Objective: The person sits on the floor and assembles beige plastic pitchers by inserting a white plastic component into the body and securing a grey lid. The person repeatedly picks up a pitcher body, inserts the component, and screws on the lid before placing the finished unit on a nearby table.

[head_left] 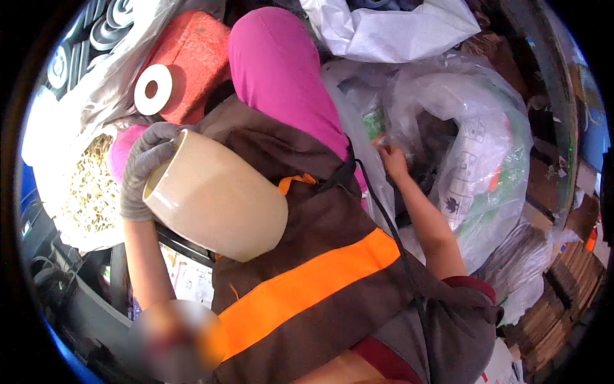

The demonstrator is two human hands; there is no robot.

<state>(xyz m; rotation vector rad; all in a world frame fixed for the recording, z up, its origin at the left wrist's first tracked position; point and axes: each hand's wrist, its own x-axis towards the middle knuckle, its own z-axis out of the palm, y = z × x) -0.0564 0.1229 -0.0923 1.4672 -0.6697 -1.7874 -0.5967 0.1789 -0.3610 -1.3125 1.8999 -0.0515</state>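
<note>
My left hand (146, 168) wears a grey glove and grips the rim of a cream-coloured pot (220, 198). The pot lies tilted over my lap, its open end towards the glove and its rounded base to the lower right. On the right, my bare right hand (394, 161) reaches into a large clear plastic bag (489, 105) with printed marks. Its fingers are curled together among the bag's folds, beside a small green and orange patch; what they hold is hidden.
Beyond the left hand, a white ring-shaped roll (153, 89) rests against a red block (192, 61). A white bag of small brownish pieces (93, 185) stands at left. Grey curled parts (109, 29) are at far left, a white sack (390, 29) at the back, stacked cardboard (556, 301) at right.
</note>
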